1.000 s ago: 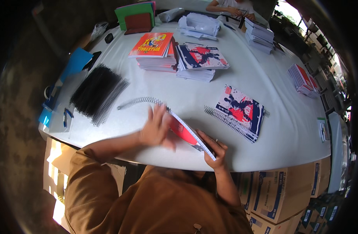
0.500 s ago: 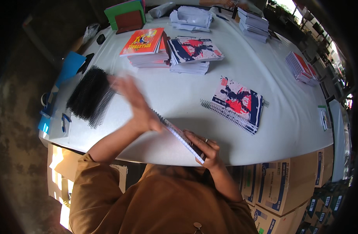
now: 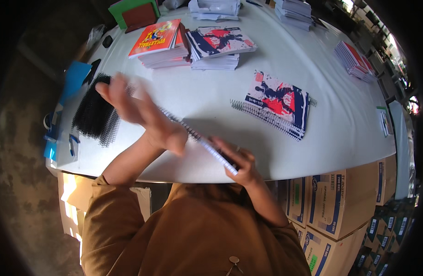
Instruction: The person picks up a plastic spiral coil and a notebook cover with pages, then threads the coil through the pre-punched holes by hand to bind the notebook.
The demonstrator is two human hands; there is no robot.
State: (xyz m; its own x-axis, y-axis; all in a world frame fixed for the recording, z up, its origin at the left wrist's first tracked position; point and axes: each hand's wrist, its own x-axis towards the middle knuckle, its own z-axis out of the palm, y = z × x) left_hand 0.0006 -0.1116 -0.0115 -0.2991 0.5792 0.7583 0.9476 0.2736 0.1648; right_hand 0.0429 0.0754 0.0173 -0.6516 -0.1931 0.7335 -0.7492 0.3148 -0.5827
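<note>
My right hand [image 3: 241,161] grips a notebook [image 3: 220,157] by its lower end, holding it on edge and slanted above the near side of the table. A dark spiral coil [image 3: 191,132] runs along the notebook's upper part and sticks out past it. My left hand [image 3: 142,110], blurred, is raised beside the coil with fingers stretched and spread; nothing shows in it. Behind that hand lies a bundle of black spiral coils [image 3: 92,112]. To the right, a small pile of coil-bound notebooks [image 3: 278,103] with red and navy covers lies flat.
Farther back stand a stack of orange-covered books [image 3: 158,43] and a stack with red and navy covers [image 3: 220,43]. Wrapped paper bundles [image 3: 214,9] lie beyond. Blue-handled pliers [image 3: 72,143] rest at the left edge, more books [image 3: 354,62] far right. Cardboard boxes [image 3: 331,202] stand below.
My left hand has swung up and nearer, its fingers still spread. More of the coil along the notebook shows. The whole view has tilted, shifting the table's things upward.
</note>
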